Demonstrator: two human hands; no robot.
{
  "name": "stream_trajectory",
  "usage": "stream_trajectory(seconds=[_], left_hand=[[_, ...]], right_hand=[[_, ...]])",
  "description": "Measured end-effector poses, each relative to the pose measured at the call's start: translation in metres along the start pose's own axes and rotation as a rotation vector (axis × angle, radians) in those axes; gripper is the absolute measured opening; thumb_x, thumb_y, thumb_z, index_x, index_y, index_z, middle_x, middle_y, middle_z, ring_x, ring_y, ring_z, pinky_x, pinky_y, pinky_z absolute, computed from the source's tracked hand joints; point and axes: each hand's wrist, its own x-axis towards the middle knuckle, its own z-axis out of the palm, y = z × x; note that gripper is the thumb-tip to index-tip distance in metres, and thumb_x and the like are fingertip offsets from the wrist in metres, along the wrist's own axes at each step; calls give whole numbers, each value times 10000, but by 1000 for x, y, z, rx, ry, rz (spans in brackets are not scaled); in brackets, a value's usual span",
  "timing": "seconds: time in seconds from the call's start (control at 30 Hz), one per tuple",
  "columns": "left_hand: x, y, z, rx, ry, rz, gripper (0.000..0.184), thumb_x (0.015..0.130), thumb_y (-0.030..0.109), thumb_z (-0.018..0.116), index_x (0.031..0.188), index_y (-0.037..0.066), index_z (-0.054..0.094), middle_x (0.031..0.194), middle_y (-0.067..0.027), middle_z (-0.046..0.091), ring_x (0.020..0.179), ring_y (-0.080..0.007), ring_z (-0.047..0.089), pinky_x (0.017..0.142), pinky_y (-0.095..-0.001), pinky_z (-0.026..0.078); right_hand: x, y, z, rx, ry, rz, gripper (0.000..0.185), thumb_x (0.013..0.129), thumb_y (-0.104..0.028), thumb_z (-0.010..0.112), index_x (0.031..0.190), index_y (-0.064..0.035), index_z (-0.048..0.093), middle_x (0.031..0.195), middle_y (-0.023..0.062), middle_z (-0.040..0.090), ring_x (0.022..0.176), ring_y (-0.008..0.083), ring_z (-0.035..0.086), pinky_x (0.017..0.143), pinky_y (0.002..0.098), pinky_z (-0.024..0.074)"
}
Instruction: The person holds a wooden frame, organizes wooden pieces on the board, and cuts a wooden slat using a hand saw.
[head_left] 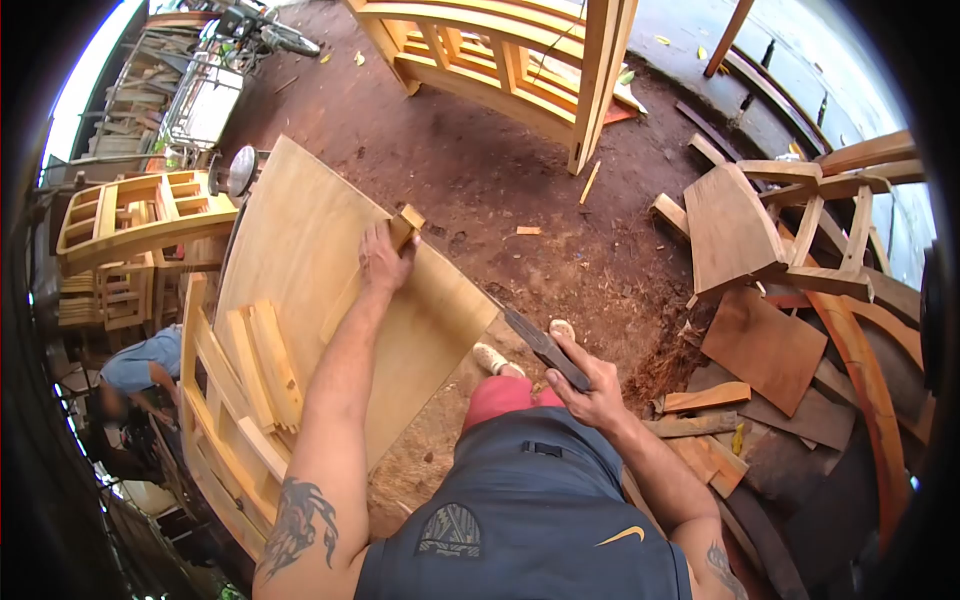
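Note:
A large flat wooden panel (300, 230) lies in front of me, one corner pointing toward my right side. My left hand (385, 258) grips a small wooden block (406, 226) at the panel's far right edge. In my right hand (590, 385) is a dark, narrow flat tool (540, 343), held by its near end. The tool's far tip is close to the panel's right corner; whether they touch I cannot tell. Several pale wooden strips (265, 365) rest at the panel's left side.
A yellowish wooden frame (500, 85) stands ahead on the dirt floor. At right are a wooden chair (735, 235) and scattered boards (765, 350). Stacked frames (140, 215) are at left, near a bent-over person (145, 365). A motorcycle (265, 30) stands behind.

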Motion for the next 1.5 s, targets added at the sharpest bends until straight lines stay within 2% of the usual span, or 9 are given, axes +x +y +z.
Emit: stream_trajectory(seconds=[0.3, 0.4, 0.6, 0.7, 0.9, 1.23, 1.37, 1.43, 1.5], left_hand=[[-1, 2, -4, -21, 39, -10, 593, 850, 476, 761, 1171, 6, 597, 1110, -209, 579, 1059, -412, 559, 929, -522, 466], [0, 7, -6, -14, 31, -20, 570, 840, 424, 792, 1175, 2, 605, 1108, -197, 578, 1059, -400, 566, 925, -512, 476], [1, 5, -5, -22, 18, -29, 526, 827, 426, 797, 1118, 30, 609, 1079, -184, 580, 1035, -403, 565, 903, -515, 472], [2, 5, -5, -22, 26, -29, 537, 825, 425, 800, 1125, 22, 612, 1078, -186, 584, 1030, -403, 570, 901, -510, 477], [1, 10, -11, -27, 29, -34, 547, 821, 406, 807, 1145, 10, 614, 1108, -192, 584, 1040, -404, 574, 908, -509, 481], [-1, 6, -10, -58, 30, -47, 524, 812, 399, 830, 1131, 42, 617, 1075, -188, 593, 1018, -412, 581, 879, -530, 484], [1, 9, -8, -84, 51, -59, 531, 803, 403, 839, 1130, 45, 623, 1075, -183, 593, 1027, -404, 584, 887, -523, 488], [1, 12, -13, -79, 19, -77, 534, 802, 403, 838, 1132, 45, 619, 1081, -183, 593, 1034, -400, 582, 890, -521, 488], [1, 13, -15, -73, 4, -90, 546, 805, 400, 833, 1152, 41, 611, 1096, -183, 589, 1053, -395, 579, 903, -519, 489]], right_hand=[[-34, -8, -34, -38, 13, -99, 587, 894, -141, 787, 1433, -33, 581, 1023, 196, 763, 879, 292, 776, 771, 363, 592], [1, -6, -9, -26, -13, -10, 582, 893, -145, 790, 1428, -44, 587, 1010, 195, 764, 874, 293, 778, 754, 365, 595], [51, -1, 22, -9, -8, -85, 580, 889, -155, 797, 1421, -50, 592, 1020, 202, 761, 869, 302, 777, 727, 370, 601], [31, -12, 10, -2, 0, -54, 546, 907, -125, 780, 1410, -18, 597, 1101, 214, 757, 992, 280, 775, 832, 343, 595], [-43, -25, -45, -78, -34, -29, 612, 881, -145, 792, 1443, -47, 571, 1088, 204, 758, 948, 338, 773, 811, 381, 609], [120, -10, 82, -38, 15, -82, 547, 917, -288, 764, 1420, -154, 594, 990, 236, 739, 851, 403, 744, 719, 449, 597], [75, -7, 55, -7, 26, -106, 563, 911, -233, 775, 1425, -97, 587, 1022, 219, 751, 859, 378, 763, 732, 422, 604], [29, -16, 16, -68, -69, 4, 574, 898, -129, 787, 1423, -21, 582, 1153, 224, 745, 1024, 316, 765, 855, 373, 600], [-13, -27, -17, -103, -50, -15, 576, 893, -110, 785, 1421, -5, 581, 1194, 230, 734, 1051, 316, 760, 892, 367, 592]])
